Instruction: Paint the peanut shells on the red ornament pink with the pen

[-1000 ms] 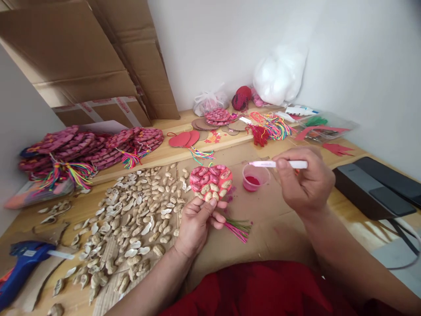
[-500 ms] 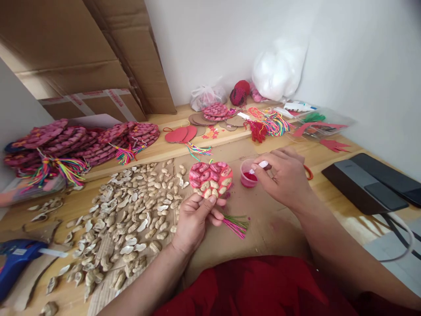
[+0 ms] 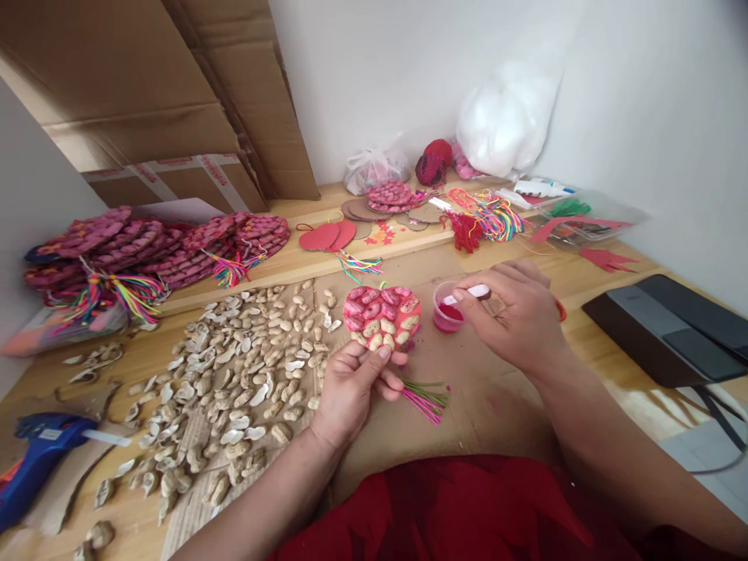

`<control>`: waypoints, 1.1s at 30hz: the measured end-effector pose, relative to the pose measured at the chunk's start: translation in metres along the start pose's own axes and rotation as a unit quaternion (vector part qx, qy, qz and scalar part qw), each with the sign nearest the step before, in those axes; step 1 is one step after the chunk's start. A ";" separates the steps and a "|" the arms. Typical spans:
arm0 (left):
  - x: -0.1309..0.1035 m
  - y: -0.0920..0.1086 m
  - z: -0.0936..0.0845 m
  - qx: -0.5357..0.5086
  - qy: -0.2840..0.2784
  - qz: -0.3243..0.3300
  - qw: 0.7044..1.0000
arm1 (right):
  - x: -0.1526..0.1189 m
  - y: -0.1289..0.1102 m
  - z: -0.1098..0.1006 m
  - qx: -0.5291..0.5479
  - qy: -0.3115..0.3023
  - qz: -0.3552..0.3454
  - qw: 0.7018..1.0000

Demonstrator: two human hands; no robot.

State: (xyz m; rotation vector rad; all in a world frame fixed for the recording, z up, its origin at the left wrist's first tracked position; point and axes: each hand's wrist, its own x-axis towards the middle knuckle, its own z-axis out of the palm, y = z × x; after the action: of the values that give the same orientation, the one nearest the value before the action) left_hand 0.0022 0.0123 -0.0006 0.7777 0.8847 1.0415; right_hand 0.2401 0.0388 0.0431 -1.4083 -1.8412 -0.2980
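Observation:
My left hand (image 3: 354, 387) grips the lower edge of a red heart-shaped ornament (image 3: 396, 315) covered with peanut shells. Its upper shells are painted pink-red, while the lower ones keep their natural tan. A tassel (image 3: 425, 399) of pink and green strands hangs out past my left fingers. Between the thumb and fingers of my right hand (image 3: 507, 312) is a white-handled brush (image 3: 472, 294), slanting down into a small clear plastic cup (image 3: 448, 318) with red paint in it. The brush's tip is hidden inside the cup.
Loose peanut shells (image 3: 245, 389) spread over cardboard at the left, with a blue glue gun (image 3: 44, 456) beyond them. Finished peanut ornaments (image 3: 134, 253) with tassels are piled at the back left. Red discs (image 3: 330, 235) and yarn bundles (image 3: 467, 230) lie behind. A black device (image 3: 660, 331) is at right.
The whole view has shifted slightly, so things appear a little further right. The brush lies flatter over the cup and shows more of its handle. Both hands keep their holds.

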 end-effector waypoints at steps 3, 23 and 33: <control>0.001 -0.001 0.000 -0.001 -0.002 0.000 1.000 | 0.001 0.000 -0.003 -0.005 0.035 -0.001 0.999; -0.002 -0.001 0.004 0.042 0.025 0.028 0.998 | -0.009 -0.034 -0.007 0.159 0.039 -0.091 0.982; -0.005 0.004 0.009 0.074 0.039 0.038 0.996 | -0.011 -0.034 -0.003 0.120 0.016 -0.127 0.984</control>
State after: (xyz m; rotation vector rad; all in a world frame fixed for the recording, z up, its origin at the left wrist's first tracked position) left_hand 0.0076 0.0073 0.0080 0.9056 1.0136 1.0879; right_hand 0.2121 0.0172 0.0468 -1.0016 -1.9585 -0.2155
